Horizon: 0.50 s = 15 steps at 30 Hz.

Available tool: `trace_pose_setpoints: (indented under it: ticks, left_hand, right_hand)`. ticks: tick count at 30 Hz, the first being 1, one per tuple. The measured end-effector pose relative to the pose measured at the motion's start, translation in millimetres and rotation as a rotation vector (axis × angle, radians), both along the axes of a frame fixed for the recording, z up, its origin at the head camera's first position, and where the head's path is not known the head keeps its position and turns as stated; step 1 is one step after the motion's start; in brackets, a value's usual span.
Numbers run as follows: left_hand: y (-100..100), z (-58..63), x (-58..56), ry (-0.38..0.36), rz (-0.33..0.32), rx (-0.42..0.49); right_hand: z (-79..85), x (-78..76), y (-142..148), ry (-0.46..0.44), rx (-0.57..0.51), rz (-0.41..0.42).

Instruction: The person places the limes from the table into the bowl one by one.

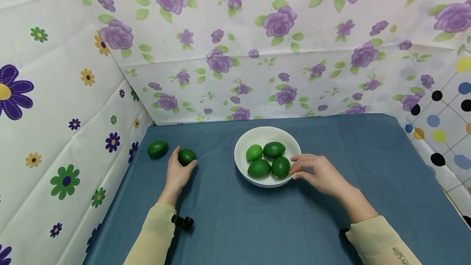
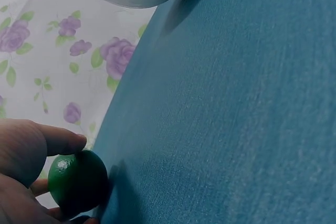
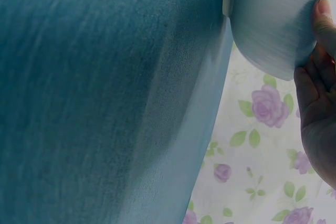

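My left hand (image 1: 178, 171) holds a glossy dark green oval fruit (image 1: 187, 157) between thumb and fingers, low over the blue cloth. In the left wrist view, the thumb lies against the upper side of that fruit (image 2: 79, 181), and fingers reach behind and below it. A white bowl (image 1: 243, 142) stands right of centre, with my right hand (image 1: 319, 174) gripping its right rim, as the right wrist view also shows on the bowl's side (image 3: 273, 24). Inside the bowl lie several dark green fruits (image 1: 259, 169) and a smaller, lighter green one (image 1: 254, 153).
Another dark green oval fruit (image 1: 158, 149) lies on the blue tablecloth (image 1: 220, 224), left of my left hand. Flowered sheets (image 1: 220, 85) rise behind the table and along its left side. A dotted sheet (image 1: 447, 134) hangs at the right.
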<state>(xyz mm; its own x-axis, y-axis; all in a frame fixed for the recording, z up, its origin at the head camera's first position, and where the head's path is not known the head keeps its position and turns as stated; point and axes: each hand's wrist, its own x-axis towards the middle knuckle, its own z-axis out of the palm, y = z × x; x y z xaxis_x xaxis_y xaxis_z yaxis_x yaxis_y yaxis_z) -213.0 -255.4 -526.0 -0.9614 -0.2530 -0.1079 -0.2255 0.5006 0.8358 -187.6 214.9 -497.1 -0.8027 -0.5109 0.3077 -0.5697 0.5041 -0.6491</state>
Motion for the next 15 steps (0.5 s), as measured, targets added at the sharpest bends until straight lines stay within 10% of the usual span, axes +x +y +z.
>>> trace_pose_setpoints:
  ticks: [15]
  left_hand:
    - [-2.6,-6.9,-0.7,0.042,0.077,0.061]
  right_hand:
    - [-5.6,0.4,0.4,0.009,-0.011,-0.010]
